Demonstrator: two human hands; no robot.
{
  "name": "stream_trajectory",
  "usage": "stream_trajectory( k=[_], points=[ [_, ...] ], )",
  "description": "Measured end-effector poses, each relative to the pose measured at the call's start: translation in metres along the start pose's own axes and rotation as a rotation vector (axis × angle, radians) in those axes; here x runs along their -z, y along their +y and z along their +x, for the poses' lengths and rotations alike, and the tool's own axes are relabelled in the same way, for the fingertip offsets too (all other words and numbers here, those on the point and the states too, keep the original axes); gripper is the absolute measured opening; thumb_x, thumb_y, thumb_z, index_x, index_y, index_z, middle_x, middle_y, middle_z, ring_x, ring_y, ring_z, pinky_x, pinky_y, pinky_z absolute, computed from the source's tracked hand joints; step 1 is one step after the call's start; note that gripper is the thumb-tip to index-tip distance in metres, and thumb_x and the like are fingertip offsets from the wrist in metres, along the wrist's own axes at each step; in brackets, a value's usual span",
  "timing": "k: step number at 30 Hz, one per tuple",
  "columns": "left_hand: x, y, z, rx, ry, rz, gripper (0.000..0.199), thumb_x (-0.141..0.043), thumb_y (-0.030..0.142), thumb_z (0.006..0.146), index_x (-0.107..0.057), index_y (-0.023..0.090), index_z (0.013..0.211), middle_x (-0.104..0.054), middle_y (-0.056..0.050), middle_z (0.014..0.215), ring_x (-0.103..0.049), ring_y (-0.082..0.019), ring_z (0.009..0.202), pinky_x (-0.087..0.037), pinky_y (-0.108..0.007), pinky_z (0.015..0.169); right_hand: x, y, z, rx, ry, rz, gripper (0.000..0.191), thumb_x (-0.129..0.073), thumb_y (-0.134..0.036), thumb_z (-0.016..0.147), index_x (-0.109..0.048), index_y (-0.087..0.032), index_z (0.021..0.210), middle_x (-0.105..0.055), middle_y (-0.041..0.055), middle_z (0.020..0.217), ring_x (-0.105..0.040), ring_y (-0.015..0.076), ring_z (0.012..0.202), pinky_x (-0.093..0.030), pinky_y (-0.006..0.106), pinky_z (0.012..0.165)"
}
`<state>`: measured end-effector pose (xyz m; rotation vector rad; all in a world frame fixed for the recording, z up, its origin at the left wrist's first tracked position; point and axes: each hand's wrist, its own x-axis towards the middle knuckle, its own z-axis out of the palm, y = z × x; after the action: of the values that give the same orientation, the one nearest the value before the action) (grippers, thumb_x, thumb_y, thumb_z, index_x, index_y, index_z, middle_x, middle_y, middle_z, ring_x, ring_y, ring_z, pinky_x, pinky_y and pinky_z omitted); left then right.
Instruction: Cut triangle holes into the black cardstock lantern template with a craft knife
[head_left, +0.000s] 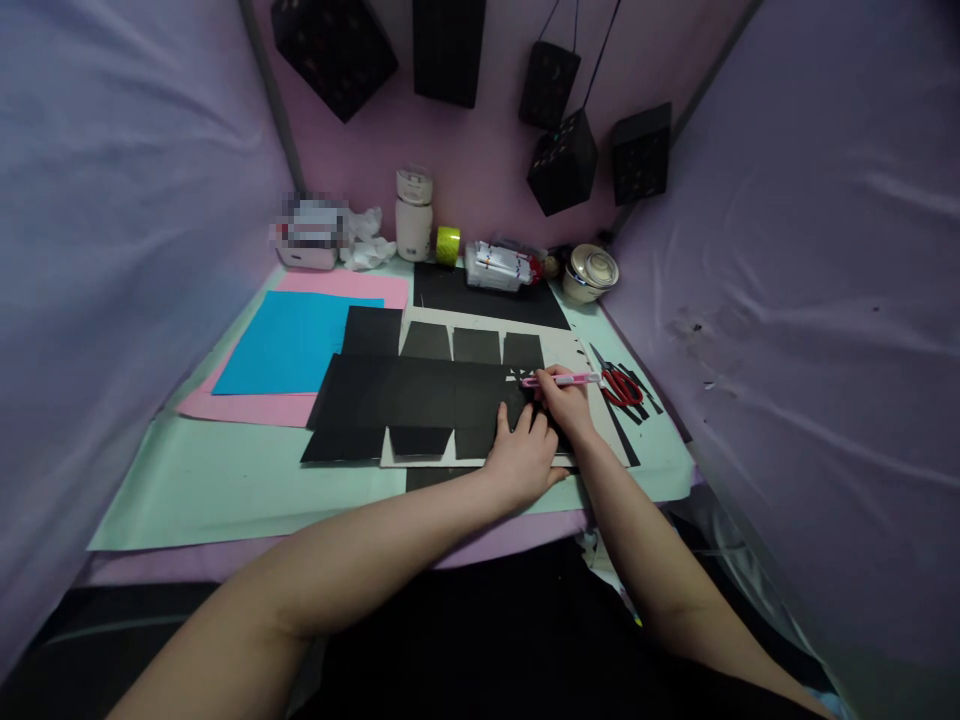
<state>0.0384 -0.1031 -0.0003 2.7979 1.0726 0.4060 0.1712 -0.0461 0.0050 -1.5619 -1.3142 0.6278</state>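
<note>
A black card sheet (pixel 409 390) with cut flaps along its edges lies flat on a white board (pixel 561 348). My left hand (pixel 523 462) rests on the card's lower right part, fingers spread. Just above it, my right hand (pixel 568 405) grips a slim pink craft knife (pixel 579 379), its tip pointing left at the card. Beside the tip, several small cut-outs (pixel 513 377) show white in the black card. The blade itself is too small to make out.
Red-handled scissors (pixel 622 387) lie on black scraps at right. Blue paper (pixel 281 345) overlaps pink paper (pixel 247 409) at left. Along the back stand a white bottle (pixel 414 225), yellow tape roll (pixel 448 246) and lidded pot (pixel 591 272). Black boxes (pixel 564 165) hang above.
</note>
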Motion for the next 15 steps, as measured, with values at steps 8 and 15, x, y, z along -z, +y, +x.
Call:
stream_trajectory(
  k=[8, 15],
  points=[
    [0.0002, 0.0007, 0.0003, 0.002, 0.002, -0.009, 0.060, -0.054, 0.057, 0.090, -0.054, 0.014, 0.133, -0.046, -0.019, 0.142, -0.031, -0.036, 0.137, -0.018, -0.072, 0.109, -0.0006, 0.0018, 0.0006, 0.002, 0.002, 0.011, 0.030, -0.057, -0.046, 0.081, -0.055, -0.023, 0.062, -0.057, -0.0020, 0.056, -0.049, 0.0135, 0.051, -0.040, 0.028, 0.055],
    [0.0009, 0.0003, 0.0005, 0.002, 0.002, -0.004, 0.060, -0.053, 0.057, 0.091, -0.054, 0.013, 0.132, -0.046, -0.020, 0.142, -0.032, -0.035, 0.137, -0.019, -0.071, 0.110, -0.0009, -0.0001, -0.0005, -0.008, -0.010, 0.024, 0.029, -0.058, -0.045, 0.081, -0.056, -0.023, 0.064, -0.057, -0.0018, 0.056, -0.048, 0.0134, 0.050, -0.039, 0.028, 0.053]
  ],
)
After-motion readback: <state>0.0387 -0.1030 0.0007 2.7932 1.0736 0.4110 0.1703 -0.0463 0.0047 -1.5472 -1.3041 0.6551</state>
